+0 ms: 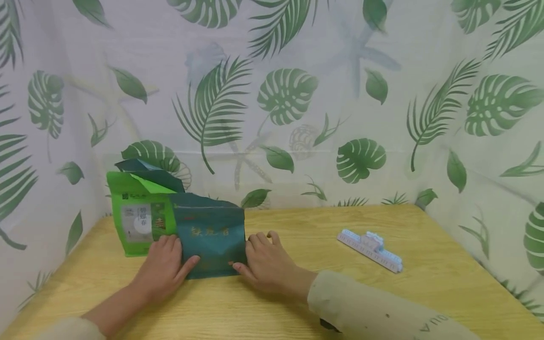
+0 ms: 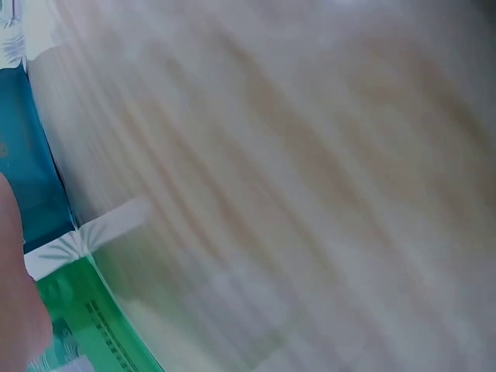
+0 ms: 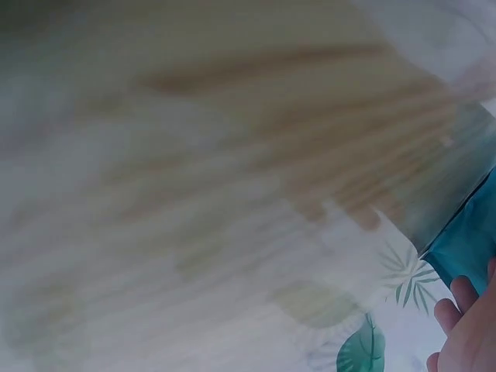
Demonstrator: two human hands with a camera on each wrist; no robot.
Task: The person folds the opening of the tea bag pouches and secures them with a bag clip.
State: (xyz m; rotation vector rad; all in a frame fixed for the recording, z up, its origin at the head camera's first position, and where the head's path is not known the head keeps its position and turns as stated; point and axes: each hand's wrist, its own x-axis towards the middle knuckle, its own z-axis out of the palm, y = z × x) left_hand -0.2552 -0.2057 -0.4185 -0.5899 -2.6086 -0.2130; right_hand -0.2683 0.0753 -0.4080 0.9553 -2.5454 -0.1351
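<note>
Teal foil pouch (image 1: 210, 241), upright at the left of the wooden worktop (image 1: 297, 302), held between two hands.
Step in hand, as it appears: steadying the teal pouch by its lower corners. Left hand (image 1: 163, 269) lies on the pouch's left side, thumb across its face, fingers curled round the edge; right hand (image 1: 265, 262) grips the right lower corner, thumb on the front. Next move would call for a firm pinch on slick film without buckling the pouch. Pouch: glossy, flat-faced, gold lettering, creased top seal. Just behind and left, touching it, a bright green pouch (image 1: 138, 215) with a pale label, and a darker one farther back. Well apart, right: pale blue plastic sealing clip (image 1: 369, 249), long, ridged. Backdrop: leaf-print cloth (image 1: 297, 94). Wrist views blurred.
</note>
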